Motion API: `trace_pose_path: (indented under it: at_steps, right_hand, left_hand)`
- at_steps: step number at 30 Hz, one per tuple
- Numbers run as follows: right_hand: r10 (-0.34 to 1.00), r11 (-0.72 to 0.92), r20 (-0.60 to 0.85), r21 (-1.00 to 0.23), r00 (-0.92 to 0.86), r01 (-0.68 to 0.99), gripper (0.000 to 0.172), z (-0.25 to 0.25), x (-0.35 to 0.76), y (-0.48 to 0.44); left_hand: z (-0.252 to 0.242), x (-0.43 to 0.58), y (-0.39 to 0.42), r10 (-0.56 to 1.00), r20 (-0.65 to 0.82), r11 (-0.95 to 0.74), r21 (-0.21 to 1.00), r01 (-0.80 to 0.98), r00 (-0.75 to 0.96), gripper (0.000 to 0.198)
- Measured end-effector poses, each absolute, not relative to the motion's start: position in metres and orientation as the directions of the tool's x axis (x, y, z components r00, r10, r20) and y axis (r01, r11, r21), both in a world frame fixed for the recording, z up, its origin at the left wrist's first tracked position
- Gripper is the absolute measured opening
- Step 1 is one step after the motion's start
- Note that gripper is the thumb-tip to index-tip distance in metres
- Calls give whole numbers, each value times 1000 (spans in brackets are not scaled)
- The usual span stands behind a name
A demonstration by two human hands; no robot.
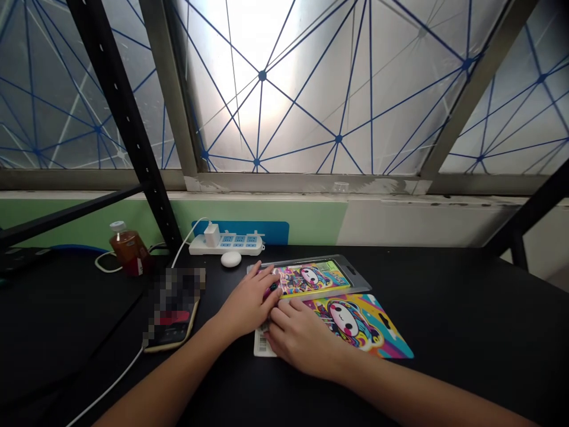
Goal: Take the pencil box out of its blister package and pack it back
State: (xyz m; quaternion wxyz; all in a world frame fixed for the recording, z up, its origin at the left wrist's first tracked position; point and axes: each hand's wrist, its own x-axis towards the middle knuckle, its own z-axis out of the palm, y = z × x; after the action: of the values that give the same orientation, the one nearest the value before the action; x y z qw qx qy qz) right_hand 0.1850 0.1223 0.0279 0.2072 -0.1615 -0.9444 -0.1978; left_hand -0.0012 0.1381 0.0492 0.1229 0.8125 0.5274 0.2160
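Ahead of you stand frosted window panes (306,89) in metal frames, crossed by straight blue lines that meet at round dots. Below them spreads the matte black tabletop (480,308), against a wall (311,219) painted part pale green, part off-white; black perforated metal posts (115,89) slant up on the left. Your bare forearms angle in from the near edge and bring your hands close together at mid-table. Your right hand (304,341) lies over the left part of a glossy, rainbow-printed card (368,329), its fingers curled inward; you cannot tell whether they pinch anything. Your left hand (249,299) reaches over the left end of a clear plastic case (320,279) just beyond the card, fingers slightly spread and bent; its grip cannot be told either. Left of your hands lies a phone (175,323), partly blurred; farther back sit a white power strip (235,242), an amber bottle (128,249) with a white cap, and a smooth white oval object (231,259).
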Motion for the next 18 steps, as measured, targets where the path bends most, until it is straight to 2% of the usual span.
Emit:
trace_pose_path:
  at_steps: [7, 11, 14, 18]
  right_hand:
    - [26, 898, 471, 376, -882, 228, 28, 38, 188, 139]
    - [1, 914, 455, 361, -891, 186, 31, 38, 190, 145]
    - [129, 919, 461, 277, -878, 280, 32, 48, 206, 153]
    - [477, 827, 438, 69, -762, 558, 31, 70, 247, 181]
  left_hand:
    - [46, -4, 141, 885, 239, -465, 430, 774, 399, 44]
    - [47, -4, 141, 878, 236, -479, 426, 768, 417, 46]
    - [50, -4, 140, 881, 225, -472, 422, 774, 416, 47]
    - [54, -6, 140, 884, 193, -466, 424, 777, 425, 49]
